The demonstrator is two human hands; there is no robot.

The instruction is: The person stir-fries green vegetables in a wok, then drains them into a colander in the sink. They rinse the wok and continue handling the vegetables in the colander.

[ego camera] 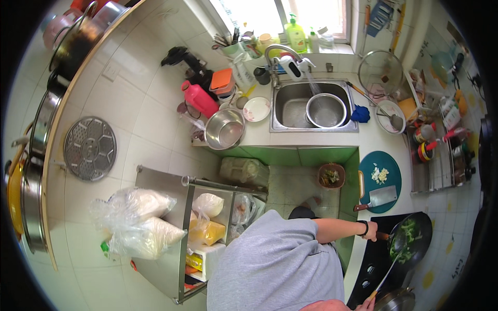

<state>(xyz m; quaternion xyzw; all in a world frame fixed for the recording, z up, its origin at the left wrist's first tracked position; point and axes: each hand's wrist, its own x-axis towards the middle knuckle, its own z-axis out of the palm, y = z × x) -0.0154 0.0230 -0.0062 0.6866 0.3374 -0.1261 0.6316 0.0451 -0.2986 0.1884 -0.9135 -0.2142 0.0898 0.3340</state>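
Note:
At the lower right, a dark wok (422,233) with chopped green vegetables (406,237) rests over the black gas stove (367,254). My left hand (372,231) is closed on the wok's wooden handle (383,235) and wears a dark band at the wrist. Near the bottom edge, my right hand (365,304) grips the handle end of a long metal spatula (386,276), whose head lies among the vegetables in the wok. Beyond the stove, a round green cutting board (379,155) bears chopped garlic (380,176) and a cleaver (383,195).
Water runs from the faucet (288,66) into a metal basin (326,110) in the sink (290,116). A lidded metal pot (395,301) stands beside the wok. A plate with a ladle (396,122) and a condiment rack (432,144) are further along the counter. A waste basket (331,186) stands on the floor.

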